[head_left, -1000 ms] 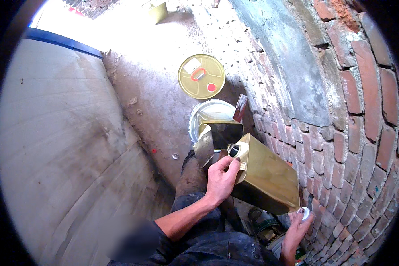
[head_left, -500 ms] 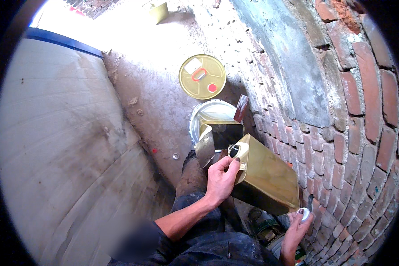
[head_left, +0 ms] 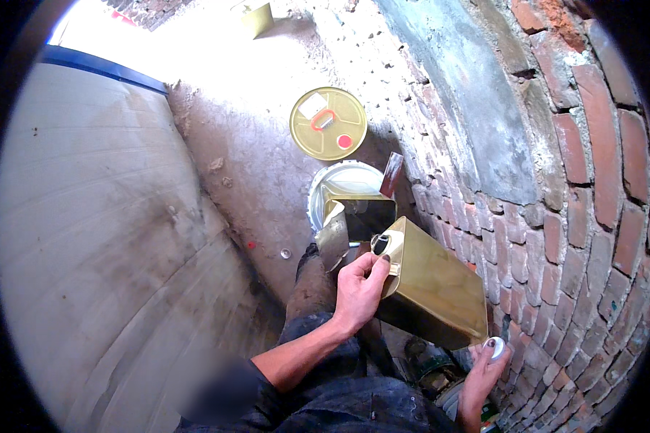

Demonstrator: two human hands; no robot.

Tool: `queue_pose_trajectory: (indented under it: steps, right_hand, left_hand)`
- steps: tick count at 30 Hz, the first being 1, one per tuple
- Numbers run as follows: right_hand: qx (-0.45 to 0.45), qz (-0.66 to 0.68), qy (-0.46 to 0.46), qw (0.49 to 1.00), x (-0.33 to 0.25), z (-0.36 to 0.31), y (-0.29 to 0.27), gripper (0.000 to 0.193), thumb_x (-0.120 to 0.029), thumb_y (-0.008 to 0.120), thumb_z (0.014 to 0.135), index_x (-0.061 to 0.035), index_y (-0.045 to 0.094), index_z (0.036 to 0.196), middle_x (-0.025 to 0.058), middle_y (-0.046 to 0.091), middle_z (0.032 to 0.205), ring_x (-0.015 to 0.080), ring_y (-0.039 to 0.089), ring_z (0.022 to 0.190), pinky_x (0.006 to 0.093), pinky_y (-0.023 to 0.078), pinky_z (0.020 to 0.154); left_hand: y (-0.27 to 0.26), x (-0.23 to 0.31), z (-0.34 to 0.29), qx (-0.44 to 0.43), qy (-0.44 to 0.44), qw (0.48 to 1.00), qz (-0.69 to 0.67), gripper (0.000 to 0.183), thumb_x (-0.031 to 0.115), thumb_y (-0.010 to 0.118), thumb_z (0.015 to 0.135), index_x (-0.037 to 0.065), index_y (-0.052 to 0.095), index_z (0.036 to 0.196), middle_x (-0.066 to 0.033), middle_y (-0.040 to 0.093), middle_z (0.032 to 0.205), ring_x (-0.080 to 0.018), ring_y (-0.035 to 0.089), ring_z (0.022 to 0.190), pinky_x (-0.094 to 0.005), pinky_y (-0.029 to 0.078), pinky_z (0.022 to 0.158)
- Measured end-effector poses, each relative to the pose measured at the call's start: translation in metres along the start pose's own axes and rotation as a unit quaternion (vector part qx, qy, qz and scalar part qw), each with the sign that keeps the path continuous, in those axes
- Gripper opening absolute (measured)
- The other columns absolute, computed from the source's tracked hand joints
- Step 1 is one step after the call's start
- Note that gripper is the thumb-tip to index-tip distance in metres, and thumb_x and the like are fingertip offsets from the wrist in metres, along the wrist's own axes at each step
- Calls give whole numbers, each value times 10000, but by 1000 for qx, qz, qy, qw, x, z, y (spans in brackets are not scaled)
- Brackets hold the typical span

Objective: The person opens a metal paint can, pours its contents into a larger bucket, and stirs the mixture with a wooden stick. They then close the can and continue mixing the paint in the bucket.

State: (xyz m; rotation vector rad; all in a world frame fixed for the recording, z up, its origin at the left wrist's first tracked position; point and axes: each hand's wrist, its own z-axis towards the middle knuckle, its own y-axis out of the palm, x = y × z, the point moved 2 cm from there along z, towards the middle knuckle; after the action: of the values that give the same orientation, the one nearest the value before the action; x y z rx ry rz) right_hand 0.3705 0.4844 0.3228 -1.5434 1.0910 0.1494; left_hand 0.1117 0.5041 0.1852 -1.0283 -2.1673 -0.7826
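Observation:
A gold-coloured metal canister [head_left: 440,285] is tilted in front of me, its open round spout toward the far left. My left hand [head_left: 359,292] is closed on the handle beside the spout. At the canister's lower right end my right hand [head_left: 482,375] supports the bottom corner, with a white round cap [head_left: 495,348] also in its fingers. Just beyond the spout stands an open-topped metal can [head_left: 372,219] with a dark inside, its bent metal flap [head_left: 334,238] folded out to the left. No stream from the spout is visible.
The can sits by a white bucket rim [head_left: 318,189], with a dark-stained strip [head_left: 391,173] upright beside it. Farther off stands a gold drum [head_left: 328,123] with a red handle. A brick wall [head_left: 578,238] rises right, a pale panel [head_left: 115,202] left. Small caps [head_left: 285,254] lie on the floor.

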Motion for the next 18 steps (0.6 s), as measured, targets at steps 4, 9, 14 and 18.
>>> queue_pose_trajectory:
  steps: [4, 9, 14, 18]
  right_hand:
    - [-5, -3, -5, 1000, -1, 0, -1, 239, -223, 436, 1024, 2, 370, 1069, 118, 482, 1008, 175, 536, 926, 371, 500, 894]
    - [-1, 12, -2, 1000, -4, -1, 0, 223, -206, 432, 1022, 4, 372, 1066, 120, 487, 999, 171, 542, 911, 367, 506, 885]
    - [-3, -8, -10, 1000, -3, 1, -2, 220, -196, 430, 1021, 9, 373, 1078, 125, 490, 997, 175, 550, 899, 364, 518, 865]
    - [-2, -14, -6, 1000, -4, 0, -2, 218, -187, 427, 1020, 14, 372, 1084, 129, 493, 995, 179, 554, 901, 364, 522, 860]
  left_hand:
    - [0, 8, -1, -3, -7, 1000, 3, 291, 217, 555, 953, 10, 606, 754, 65, 517, 669, -14, 411, 617, -218, 328, 522]
    - [0, 6, 0, -4, -9, 1000, -2, 277, 204, 553, 945, 7, 612, 760, 66, 515, 669, -14, 419, 615, -217, 334, 524]
    - [-1, 3, 1, -1, -9, 1000, -16, 271, 202, 553, 943, 11, 613, 760, 67, 516, 667, -15, 415, 603, -214, 329, 519]
    - [-2, 5, 1, 0, -12, 1000, -5, 270, 201, 554, 943, 13, 614, 760, 68, 520, 666, -14, 416, 599, -212, 328, 516]
